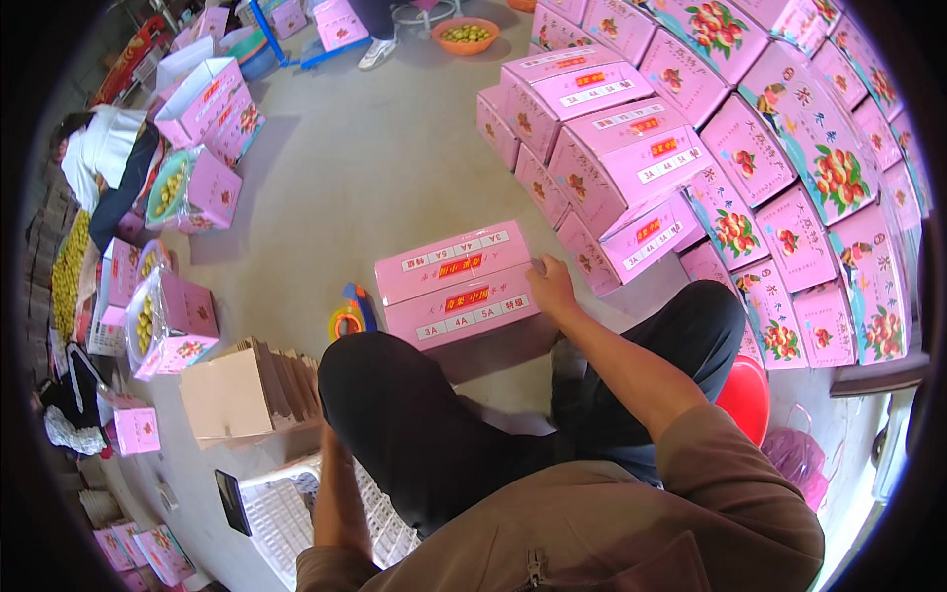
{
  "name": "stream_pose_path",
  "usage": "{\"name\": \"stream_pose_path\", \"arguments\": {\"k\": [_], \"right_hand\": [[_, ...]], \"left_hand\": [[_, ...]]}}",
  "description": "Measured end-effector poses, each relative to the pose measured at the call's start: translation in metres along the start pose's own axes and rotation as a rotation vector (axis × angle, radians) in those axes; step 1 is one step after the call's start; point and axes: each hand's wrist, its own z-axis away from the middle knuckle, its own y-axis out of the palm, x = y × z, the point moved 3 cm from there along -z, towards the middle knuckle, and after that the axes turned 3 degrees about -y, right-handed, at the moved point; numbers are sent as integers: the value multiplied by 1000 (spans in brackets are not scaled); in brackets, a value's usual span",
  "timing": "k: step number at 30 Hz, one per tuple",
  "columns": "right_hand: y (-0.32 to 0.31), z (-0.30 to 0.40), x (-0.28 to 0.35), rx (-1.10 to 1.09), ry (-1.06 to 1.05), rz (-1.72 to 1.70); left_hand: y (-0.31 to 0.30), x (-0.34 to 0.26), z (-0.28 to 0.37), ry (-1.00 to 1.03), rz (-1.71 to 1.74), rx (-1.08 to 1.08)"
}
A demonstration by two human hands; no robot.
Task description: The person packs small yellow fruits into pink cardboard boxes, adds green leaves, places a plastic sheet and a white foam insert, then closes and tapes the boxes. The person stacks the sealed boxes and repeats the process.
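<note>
A closed pink cardboard fruit box [455,285] stands on the floor before my knees. My right hand [549,283] is at the right end of its top, thumb up and fingers curled against the edge; whether it grips the box cannot be told. My left hand is out of view, hidden behind my left knee; only the forearm shows. A tape dispenser [351,314] with blue and orange parts and a roll of tape lies on the floor left of the box, close to my left knee.
Pink fruit boxes [784,244] are stacked high at the right. Folded brown cardboard sheets [229,392] stand at my left, above a white plastic crate [281,518] with a phone [232,502] at its edge. Open boxes of green fruit [181,318] and other people [103,159] are further left.
</note>
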Motion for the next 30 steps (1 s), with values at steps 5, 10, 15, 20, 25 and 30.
{"name": "stream_pose_path", "arguments": {"k": [5,10,15,20,25,30], "right_hand": [[-21,7,112,291,26,-725],[-85,22,222,771,218,-1382],[-105,14,192,615,336,-1339],[-82,24,166,434,490,-1456],[-60,12,117,275,678,-1621],[-50,8,70,366,490,-1100]], "left_hand": [[21,-197,-38,264,87,297],[102,-316,9,133,-255,886],[157,-301,11,-39,-493,910],[186,-271,9,771,-963,590],[187,-275,4,1032,-1123,450],[161,-267,-23,934,-1091,400]]}}
